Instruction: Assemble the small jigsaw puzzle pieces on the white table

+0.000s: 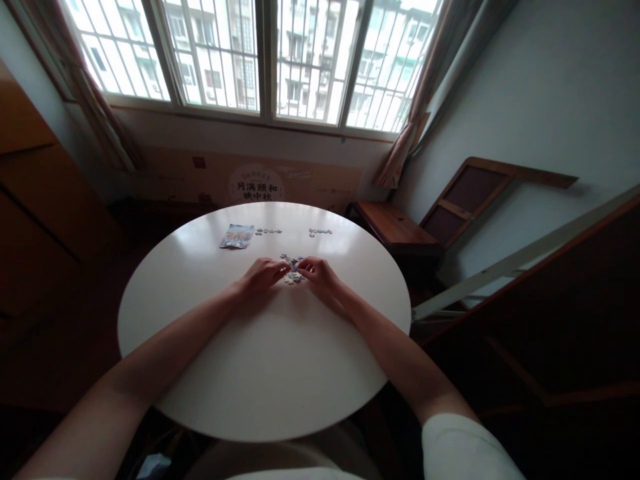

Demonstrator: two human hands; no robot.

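A loose pile of small jigsaw puzzle pieces [294, 279] lies around the middle of the white round table [280, 373]. From the left, my left hand [265, 272] reaches to the pile, its fingers closed in a pinch at a puzzle piece. Facing it, my right hand [319, 271] has thumb and fingers drawn together on a bluish puzzle piece [295, 269]. The fingertips of both hands are close to each other above the pile, and partly hide what they hold.
Beyond the hands lie a left row of puzzle pieces [270, 232] and a right row of puzzle pieces [320, 232]. A printed packet [237, 237] lies beside the left row. A wooden chair [400, 223] stands past the table's right edge, and barred windows [265, 60] are behind.
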